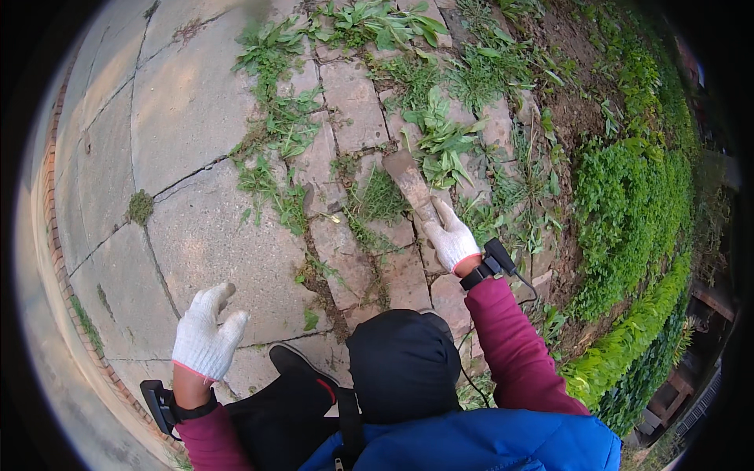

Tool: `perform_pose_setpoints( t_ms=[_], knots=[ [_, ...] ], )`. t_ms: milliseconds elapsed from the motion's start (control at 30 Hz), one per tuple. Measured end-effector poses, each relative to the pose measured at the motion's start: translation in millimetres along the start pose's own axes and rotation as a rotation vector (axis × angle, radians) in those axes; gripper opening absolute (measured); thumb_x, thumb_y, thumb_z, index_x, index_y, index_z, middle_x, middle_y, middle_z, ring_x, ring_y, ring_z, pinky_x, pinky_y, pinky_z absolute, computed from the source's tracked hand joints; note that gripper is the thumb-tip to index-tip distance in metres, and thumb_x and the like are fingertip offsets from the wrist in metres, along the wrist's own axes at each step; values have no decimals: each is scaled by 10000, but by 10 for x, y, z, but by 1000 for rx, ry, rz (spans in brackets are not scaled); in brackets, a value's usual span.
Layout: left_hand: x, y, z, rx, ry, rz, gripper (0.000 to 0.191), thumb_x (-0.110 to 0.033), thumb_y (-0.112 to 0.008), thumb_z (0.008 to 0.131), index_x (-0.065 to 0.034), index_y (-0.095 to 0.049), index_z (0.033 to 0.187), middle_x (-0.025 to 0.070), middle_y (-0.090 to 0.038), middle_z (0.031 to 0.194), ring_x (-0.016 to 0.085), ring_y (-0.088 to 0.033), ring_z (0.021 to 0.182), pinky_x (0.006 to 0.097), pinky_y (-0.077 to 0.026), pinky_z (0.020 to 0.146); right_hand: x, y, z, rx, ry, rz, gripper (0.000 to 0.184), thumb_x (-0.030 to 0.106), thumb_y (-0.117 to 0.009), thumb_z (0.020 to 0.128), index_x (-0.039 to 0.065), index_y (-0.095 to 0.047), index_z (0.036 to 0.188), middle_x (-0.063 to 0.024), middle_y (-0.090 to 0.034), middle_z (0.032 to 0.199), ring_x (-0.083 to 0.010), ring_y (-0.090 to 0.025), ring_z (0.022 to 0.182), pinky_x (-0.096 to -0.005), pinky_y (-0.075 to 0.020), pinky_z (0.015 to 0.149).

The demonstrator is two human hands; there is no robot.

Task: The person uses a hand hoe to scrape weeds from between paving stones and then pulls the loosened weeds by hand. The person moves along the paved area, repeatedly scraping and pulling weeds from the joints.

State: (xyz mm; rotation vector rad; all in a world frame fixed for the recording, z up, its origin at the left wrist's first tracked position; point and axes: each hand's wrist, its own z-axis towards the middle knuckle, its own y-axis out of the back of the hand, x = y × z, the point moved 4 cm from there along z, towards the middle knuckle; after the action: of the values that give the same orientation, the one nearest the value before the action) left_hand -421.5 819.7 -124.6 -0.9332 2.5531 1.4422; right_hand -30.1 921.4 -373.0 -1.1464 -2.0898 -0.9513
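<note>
My right hand point(450, 238), in a white knit glove with a red cuff edge, grips a worn metal blade tool like a scraper or hand hoe point(405, 176). Its flat, dirt-stained end points up and left over the brick paving point(351, 106). Just beyond the blade lies a clump of uprooted broad-leaf weeds point(442, 138). Left of the tool, a tuft of fine-leaved grass point(380, 197) stands at the brick joints. My left hand point(209, 329), gloved the same way, hovers over the concrete slabs point(224, 247) with fingers apart and nothing in it.
More weeds point(283, 126) lie along the seam between concrete and bricks. To the right is bare soil point(565, 100), then a dense green plant bed point(630, 206). A cable point(530, 288) hangs from my right wrist device. My shoe point(297, 362) rests on the paving.
</note>
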Motion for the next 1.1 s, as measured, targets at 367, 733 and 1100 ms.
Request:
perform_pose_setpoints(
  t_ms=[367, 733, 1100],
  knots=[
    [21, 1, -56, -2, 42, -34, 466, -262, -680, 864, -18, -612, 1255, 211, -645, 1168, 363, -664, 1051, 424, -527, 901, -585, 404, -1255, 295, -311, -371, 594, 283, -536, 946, 108, -425, 1503, -230, -591, 1357, -385, -629, 1163, -406, -494, 984],
    [-43, -56, 10, 61, 54, -36, 468, -186, -658, 884, 25, -594, 1297, 216, -640, 1216, 314, -669, 1105, 377, -526, 938, 218, -779, 452, -20, 150, -214, 592, 290, -579, 939, 52, -464, 1469, -232, -592, 1364, -378, -585, 1240, -363, -448, 1039],
    [19, -58, -144, -5, 9, -11, 491, -341, -679, 884, -31, -627, 1261, 217, -654, 1197, 363, -675, 1064, 418, -539, 913, -264, -756, -266, 201, 148, -470, 641, 347, -619, 921, 189, -432, 1513, -199, -595, 1368, -368, -599, 1227, -375, -475, 1019]
  ],
)
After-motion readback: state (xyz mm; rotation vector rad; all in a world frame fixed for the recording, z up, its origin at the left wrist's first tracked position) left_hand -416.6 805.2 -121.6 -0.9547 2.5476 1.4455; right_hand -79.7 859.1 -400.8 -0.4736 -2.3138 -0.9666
